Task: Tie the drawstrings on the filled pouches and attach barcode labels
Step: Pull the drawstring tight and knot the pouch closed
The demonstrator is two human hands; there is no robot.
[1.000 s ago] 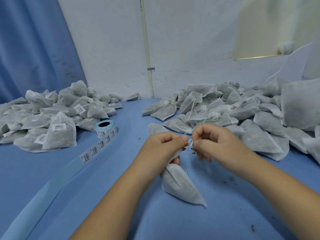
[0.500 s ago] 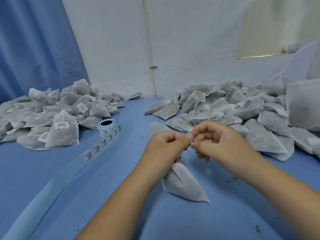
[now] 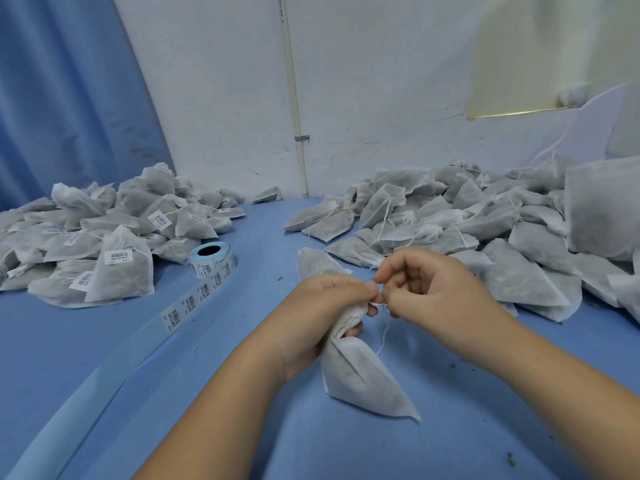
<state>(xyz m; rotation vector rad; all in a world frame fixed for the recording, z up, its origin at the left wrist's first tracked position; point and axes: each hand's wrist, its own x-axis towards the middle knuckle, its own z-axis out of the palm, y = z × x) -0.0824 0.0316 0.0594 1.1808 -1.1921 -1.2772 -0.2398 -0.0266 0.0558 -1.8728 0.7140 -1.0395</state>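
left hand, right hand lower | pouch — white, neck bunched, drawstring dangling

Grips together, bare forearms angled inward.
Left grip curls round the pouch neck; right grip pinches the string just beside it.

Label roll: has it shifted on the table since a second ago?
No. The label roll stays put, keeping the same gap to the labelled pouch pile on its left.

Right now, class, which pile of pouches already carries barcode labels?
The left pile, beside the label roll: white barcode stickers show on its pouches. The right pile shows none.
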